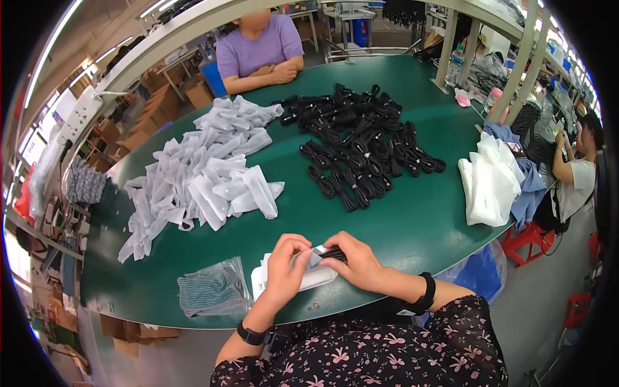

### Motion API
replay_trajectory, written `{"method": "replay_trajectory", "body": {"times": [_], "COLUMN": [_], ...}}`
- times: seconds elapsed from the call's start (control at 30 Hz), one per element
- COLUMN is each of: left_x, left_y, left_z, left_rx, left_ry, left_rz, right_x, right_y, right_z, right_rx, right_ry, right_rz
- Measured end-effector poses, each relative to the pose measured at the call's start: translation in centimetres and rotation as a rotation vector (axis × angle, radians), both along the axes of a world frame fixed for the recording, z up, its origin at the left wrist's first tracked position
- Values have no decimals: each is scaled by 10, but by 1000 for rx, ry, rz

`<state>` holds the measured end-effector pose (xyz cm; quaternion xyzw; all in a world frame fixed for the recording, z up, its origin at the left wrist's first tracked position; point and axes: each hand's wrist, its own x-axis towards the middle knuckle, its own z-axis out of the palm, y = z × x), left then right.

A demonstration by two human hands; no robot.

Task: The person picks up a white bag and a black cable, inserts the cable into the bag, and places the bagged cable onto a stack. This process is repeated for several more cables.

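Observation:
Close to the table's near edge, my left hand (284, 271) pinches the mouth of a small frosted plastic bag (315, 259). My right hand (362, 264) grips a coiled black cable (335, 253), one end of it at the bag's opening. Under both hands lie white bags or sheets (318, 277), partly hidden by my fingers. Beyond my left hand spreads a heap of frosted white bags (213, 174). A pile of coiled black cables (361, 142) covers the table's far middle. Left of my hands rests a clear bag with teal striped contents (213, 288).
The green table (412, 226) curves around me. At its right edge sit white plastic bags (487, 180) and blue cloth (530, 187). A person in purple (277, 48) leans on the far edge; another person (577, 168) sits at right. A shelf post (445, 51) stands at far right.

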<state>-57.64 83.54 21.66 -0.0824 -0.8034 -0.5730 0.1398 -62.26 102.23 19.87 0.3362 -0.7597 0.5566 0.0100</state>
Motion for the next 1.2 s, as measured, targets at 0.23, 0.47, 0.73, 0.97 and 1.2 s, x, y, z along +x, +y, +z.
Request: {"method": "replay_trajectory", "body": {"times": [0.23, 0.47, 0.73, 0.97, 1.2], "left_x": [-44, -27, 17, 17, 12], "left_y": [-61, -44, -2, -3, -4], "left_z": [25, 20, -44, -57, -47], "left_rx": [604, -327, -616, -508, -257], "left_ry": [-99, 214, 100, 64, -122], "left_rz": [59, 288, 4, 77, 117], "right_x": [-67, -115, -70, -41, -17], "right_y": [-7, 6, 22, 44, 43], "right_z": [10, -41, -40, -36, -24], "right_rx": [77, 785, 730, 669, 114], "right_ry": [325, 686, 504, 241, 26], "right_rz": [-116, -201, -202, -140, 2]}}
